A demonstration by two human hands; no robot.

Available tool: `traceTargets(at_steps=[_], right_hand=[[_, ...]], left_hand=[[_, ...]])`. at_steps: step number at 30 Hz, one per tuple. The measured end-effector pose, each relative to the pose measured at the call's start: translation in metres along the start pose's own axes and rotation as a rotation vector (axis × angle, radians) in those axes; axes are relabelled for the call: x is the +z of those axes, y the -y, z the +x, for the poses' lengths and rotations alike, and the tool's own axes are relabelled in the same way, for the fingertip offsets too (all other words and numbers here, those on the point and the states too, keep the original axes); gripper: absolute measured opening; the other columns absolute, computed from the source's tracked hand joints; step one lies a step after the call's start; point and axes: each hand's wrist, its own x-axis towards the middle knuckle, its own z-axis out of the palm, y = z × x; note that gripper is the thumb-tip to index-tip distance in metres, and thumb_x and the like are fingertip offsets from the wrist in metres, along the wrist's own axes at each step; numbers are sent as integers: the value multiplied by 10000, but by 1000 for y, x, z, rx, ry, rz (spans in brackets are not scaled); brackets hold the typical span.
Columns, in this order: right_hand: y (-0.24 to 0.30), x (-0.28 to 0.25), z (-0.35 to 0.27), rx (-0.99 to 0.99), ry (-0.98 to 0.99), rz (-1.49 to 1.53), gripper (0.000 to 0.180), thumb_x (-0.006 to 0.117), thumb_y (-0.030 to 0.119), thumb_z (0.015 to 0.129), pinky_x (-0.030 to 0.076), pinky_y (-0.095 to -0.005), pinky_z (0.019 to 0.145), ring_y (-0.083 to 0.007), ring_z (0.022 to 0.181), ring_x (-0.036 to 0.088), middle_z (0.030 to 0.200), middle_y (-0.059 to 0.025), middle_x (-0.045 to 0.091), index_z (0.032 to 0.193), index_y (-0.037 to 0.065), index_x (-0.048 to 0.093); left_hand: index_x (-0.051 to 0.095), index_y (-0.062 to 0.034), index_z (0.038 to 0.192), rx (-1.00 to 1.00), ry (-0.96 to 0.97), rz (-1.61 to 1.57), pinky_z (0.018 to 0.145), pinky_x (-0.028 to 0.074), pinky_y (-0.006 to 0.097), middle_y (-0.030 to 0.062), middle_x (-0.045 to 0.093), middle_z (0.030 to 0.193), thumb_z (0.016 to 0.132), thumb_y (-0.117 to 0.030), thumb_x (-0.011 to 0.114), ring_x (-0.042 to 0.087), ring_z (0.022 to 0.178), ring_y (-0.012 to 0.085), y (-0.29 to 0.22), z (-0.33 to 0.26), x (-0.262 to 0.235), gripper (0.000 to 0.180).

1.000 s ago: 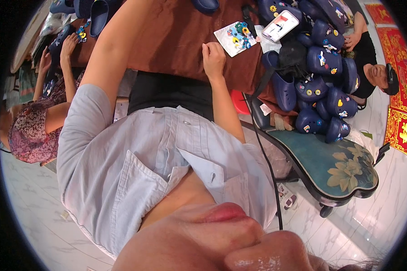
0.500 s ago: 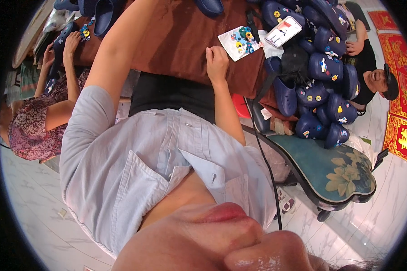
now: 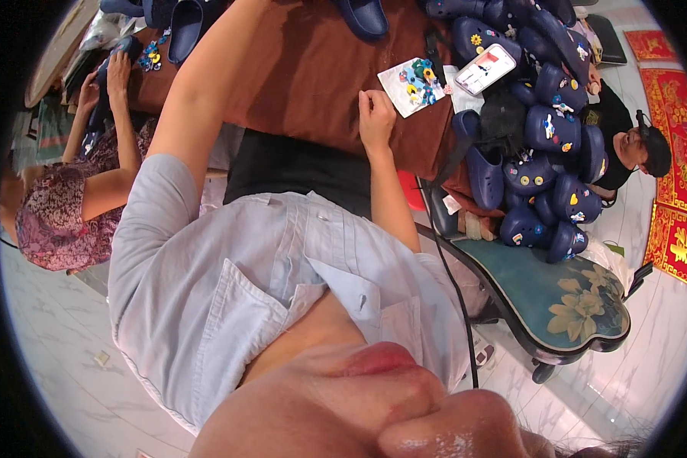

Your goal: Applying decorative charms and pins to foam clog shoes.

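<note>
My left arm stretches across the brown table cover (image 3: 305,84) and leaves the head view at the top edge, so my left hand is hidden. Closed loosely, with its fingers curled, my right hand (image 3: 377,122) rests at the near side of the cover. Whether anything small is inside it cannot be seen. Just beyond it lies a white packet (image 3: 396,81) with several colourful shoe charms (image 3: 420,82) on it. A dark blue clog (image 3: 364,17) sits at the top edge, partly cut off, to the right of my left forearm.
Navy clogs with charms (image 3: 553,130) are heaped at the right, beside a phone (image 3: 485,69) and a black bag (image 3: 502,114). A black cable (image 3: 452,282) hangs near a green chair (image 3: 542,282). One person (image 3: 69,198) handles a clog at left; another (image 3: 626,141) is at right.
The view has shifted slightly, so the table things appear a little lower and more of the top clog shows. My right hand keeps its curled pose beside the packet.
</note>
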Motion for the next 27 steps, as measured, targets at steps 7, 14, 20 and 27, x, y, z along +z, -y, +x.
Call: traceTargets(at_steps=[7, 14, 20, 27], right_hand=[[26, 7, 52, -42, -5, 84, 147, 644, 98, 887, 461, -419, 674, -349, 767, 603, 800, -170, 621, 808, -19, 604], [-15, 38, 147, -87, -15, -284, 212, 655, 208, 852, 432, -457, 890, -372, 971, 537, 1006, -152, 626, 1007, 65, 636], [-47, 69, 197, 283, 257, -440, 472, 696, 300, 826, 453, -480, 965, -424, 1106, 565, 1172, -201, 633, 1222, 78, 565], [5, 65, 166, 399, 541, -403, 427, 616, 241, 836, 449, -551, 953, -493, 1069, 597, 1102, -322, 634, 1169, -11, 525]], left_hand=[[466, -2, 1281, 62, 175, 37, 720, 605, 419, 245, 612, 1010, 884, -175, 685, 671, 853, 350, -4, 2, -11, 486], [435, -2, 1293, 127, 98, 147, 662, 608, 417, 179, 631, 886, 900, -134, 654, 686, 737, 294, 2, 2, -9, 469], [421, -31, 1334, 143, 130, 171, 632, 590, 376, 157, 640, 870, 929, -228, 640, 684, 745, 254, 15, -11, -11, 500], [484, -61, 1274, 254, 77, 407, 590, 511, 298, 80, 605, 909, 939, -296, 639, 591, 723, 150, 33, -27, -33, 438]])
